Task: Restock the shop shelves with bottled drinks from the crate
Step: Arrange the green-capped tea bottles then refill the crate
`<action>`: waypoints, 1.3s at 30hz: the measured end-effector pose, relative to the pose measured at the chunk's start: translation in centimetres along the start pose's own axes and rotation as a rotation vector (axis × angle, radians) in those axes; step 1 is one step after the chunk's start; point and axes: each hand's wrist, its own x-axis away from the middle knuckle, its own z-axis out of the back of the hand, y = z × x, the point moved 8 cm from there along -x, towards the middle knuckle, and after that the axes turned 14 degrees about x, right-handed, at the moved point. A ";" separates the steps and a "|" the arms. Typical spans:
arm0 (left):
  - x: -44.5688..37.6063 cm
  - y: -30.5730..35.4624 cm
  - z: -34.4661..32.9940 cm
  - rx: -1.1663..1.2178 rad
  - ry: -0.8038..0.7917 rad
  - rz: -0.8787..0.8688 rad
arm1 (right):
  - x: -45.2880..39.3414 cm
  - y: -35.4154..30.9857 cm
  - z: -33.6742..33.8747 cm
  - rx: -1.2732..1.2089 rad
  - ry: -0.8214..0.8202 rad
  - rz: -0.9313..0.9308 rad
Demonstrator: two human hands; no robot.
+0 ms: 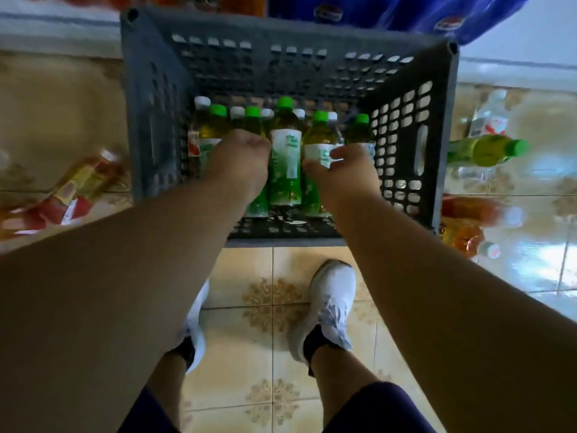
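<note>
A dark grey plastic crate (156, 104) stands on the tiled floor and holds several upright green-capped tea bottles plus a few white-capped ones. Both my arms reach down into it. My left hand (240, 160) curls its fingers round a green-capped bottle (215, 126) on the left side. My right hand (343, 170) pinches the white label of another green-capped bottle (318, 135), thumb on the near side. Between my hands a third green tea bottle (285, 151) stands free.
Loose bottles lie on the floor: red-labelled ones (71, 189) to the crate's left, a green-capped one (487, 150), a clear water bottle (490, 117) and an orange one (465, 235) to its right. Blue drink packs (390, 10) sit behind. My white shoes (331, 304) are just before the crate.
</note>
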 end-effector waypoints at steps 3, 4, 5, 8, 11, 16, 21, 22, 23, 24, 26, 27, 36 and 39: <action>-3.5 -2.4 -2.0 0.022 -0.050 0.057 | -4.9 2.4 -2.6 0.133 -0.114 -0.074; -4.1 -3.0 -2.8 0.014 -0.072 0.067 | -6.2 2.9 -3.3 0.163 -0.145 -0.083; -4.7 -3.6 -3.6 0.006 -0.099 0.075 | -7.3 3.4 -3.8 0.194 -0.166 -0.089; -5.4 -5.1 -5.9 -0.080 -0.154 0.098 | -9.9 4.5 -5.1 0.277 -0.186 -0.087; -5.4 -5.8 -7.7 -0.072 -0.135 0.092 | -11.5 5.1 -6.4 0.340 -0.229 -0.046; -6.3 -6.3 -9.7 -0.018 -0.048 0.127 | -12.8 7.5 -6.3 -0.027 -0.279 -0.052; -6.5 -6.6 -10.6 0.205 0.046 0.236 | -11.6 7.9 -6.2 -0.402 -0.511 -0.137; -5.9 -6.5 -10.9 0.354 0.019 0.321 | -10.8 7.6 -6.1 -0.478 -0.550 -0.160; -5.1 -6.0 -11.2 0.511 -0.033 0.388 | -9.9 7.2 -5.9 -0.555 -0.575 -0.171; -4.3 -5.2 -11.4 0.636 -0.113 0.412 | -8.8 6.7 -5.5 -0.630 -0.587 -0.173; -2.0 -2.7 -10.9 0.799 -0.272 0.381 | -5.9 5.9 -4.3 -0.758 -0.587 -0.177; -0.5 -1.3 -10.0 0.844 -0.329 0.363 | -4.4 5.5 -3.3 -0.796 -0.573 -0.182; 18.1 11.1 1.5 0.802 -0.509 0.291 | 15.3 -2.6 10.5 -0.926 -0.545 -0.011; 26.2 15.8 4.7 0.701 -0.572 0.216 | 23.2 -5.7 16.4 -0.959 -0.585 0.104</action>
